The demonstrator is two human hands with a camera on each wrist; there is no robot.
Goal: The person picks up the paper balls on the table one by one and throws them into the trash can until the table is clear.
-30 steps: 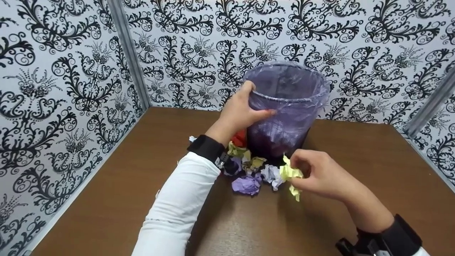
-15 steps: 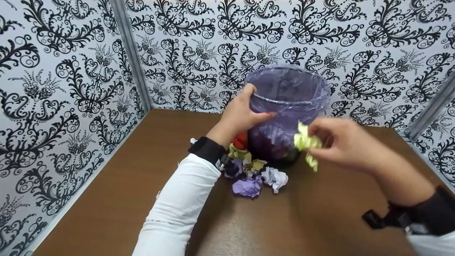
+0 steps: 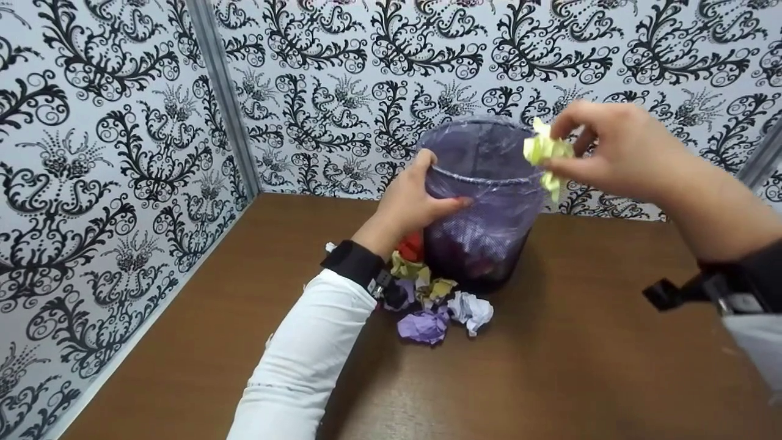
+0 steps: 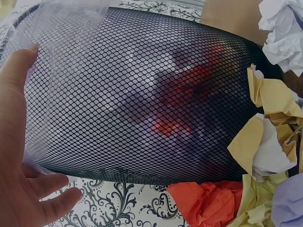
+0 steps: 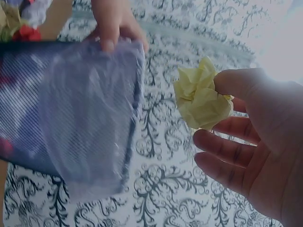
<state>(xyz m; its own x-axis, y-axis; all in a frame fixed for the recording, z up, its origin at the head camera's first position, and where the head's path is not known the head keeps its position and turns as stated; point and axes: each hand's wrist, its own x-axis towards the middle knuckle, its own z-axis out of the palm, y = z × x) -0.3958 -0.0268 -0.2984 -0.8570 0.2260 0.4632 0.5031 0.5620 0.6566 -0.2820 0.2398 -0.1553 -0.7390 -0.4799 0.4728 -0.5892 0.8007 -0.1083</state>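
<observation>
A mesh wastebasket (image 3: 482, 226) lined with a clear purplish bag (image 3: 495, 198) stands on the table, with crumpled paper showing through its mesh (image 4: 165, 94). My left hand (image 3: 406, 198) grips its rim at the near left, thumb over the outside of the liner. Beside the rim's right side, my right hand (image 3: 629, 153) pinches a crumpled yellow paper ball (image 3: 547, 153) between thumb and fingers. In the right wrist view that yellow paper (image 5: 201, 97) is apart from the basket's mouth.
Before the basket lie a purple paper ball (image 3: 423, 326), a white one (image 3: 471, 311) and yellowish ones (image 3: 437, 288). A red paper (image 3: 410, 246) lies by its left side. Patterned panels (image 3: 342, 91) wall the brown table (image 3: 586, 342) at back and left.
My right hand has lifted the yellow paper ball from beside the white one on the table, up and rightward to rim height. My left hand keeps its hold on the wastebasket.
</observation>
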